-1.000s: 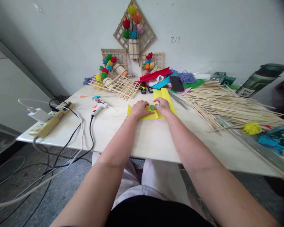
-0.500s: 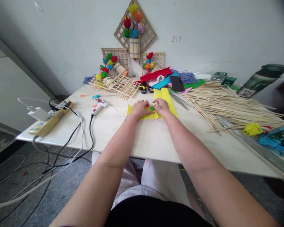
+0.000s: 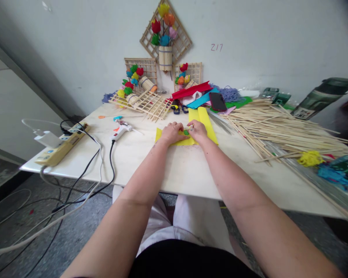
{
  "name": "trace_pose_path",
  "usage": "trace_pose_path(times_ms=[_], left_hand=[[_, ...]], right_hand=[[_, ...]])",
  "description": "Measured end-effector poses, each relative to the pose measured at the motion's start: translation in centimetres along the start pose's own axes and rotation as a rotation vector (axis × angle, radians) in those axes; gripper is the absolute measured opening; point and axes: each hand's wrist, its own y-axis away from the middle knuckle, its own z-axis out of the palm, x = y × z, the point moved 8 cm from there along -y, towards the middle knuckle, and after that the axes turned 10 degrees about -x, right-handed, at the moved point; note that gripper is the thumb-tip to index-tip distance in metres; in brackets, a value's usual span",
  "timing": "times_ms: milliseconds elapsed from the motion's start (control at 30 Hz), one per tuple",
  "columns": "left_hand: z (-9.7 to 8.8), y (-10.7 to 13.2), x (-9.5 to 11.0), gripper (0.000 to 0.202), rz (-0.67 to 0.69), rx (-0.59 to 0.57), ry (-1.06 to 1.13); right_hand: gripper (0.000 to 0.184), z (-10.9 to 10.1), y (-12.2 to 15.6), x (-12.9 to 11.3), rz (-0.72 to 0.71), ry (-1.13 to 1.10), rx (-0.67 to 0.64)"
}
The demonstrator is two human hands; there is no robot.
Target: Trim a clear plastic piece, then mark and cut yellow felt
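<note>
A yellow felt sheet (image 3: 204,119) lies on the white table (image 3: 185,166) in front of me. My left hand (image 3: 172,132) rests on its near left part, fingers curled down onto the felt and a small green piece (image 3: 186,132). My right hand (image 3: 197,130) sits just right of the green piece, fingers pinched round a small thin pen-like thing whose tip meets the green piece. Both forearms reach out from the bottom of the view.
A glue gun (image 3: 121,131) and a power strip (image 3: 60,146) with cables lie at the left. A large pile of bamboo sticks (image 3: 278,127) covers the right. Scissors (image 3: 179,109), a phone (image 3: 217,101), coloured felt and lattice flower crafts (image 3: 142,98) stand behind.
My right hand has slid a little left, closing in on the green piece until it is half covered. My left hand has stayed on the felt.
</note>
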Motion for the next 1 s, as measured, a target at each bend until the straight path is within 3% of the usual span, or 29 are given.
trace_pose_path(times_ms=[633, 800, 1000], left_hand=[[0.1, 0.0, 0.0, 0.041, -0.002, -0.035, -0.061], [0.1, 0.0, 0.1, 0.042, 0.012, -0.038, -0.049], [0.2, -0.1, 0.1, 0.042, 0.021, -0.045, -0.045]], right_hand=[[0.024, -0.2, 0.5, -0.6, -0.041, 0.067, 0.003], [0.028, -0.1, -0.6, 0.7, -0.040, -0.062, 0.015], [0.035, 0.0, -1.3, 2.5, 0.029, -0.368, 0.044]])
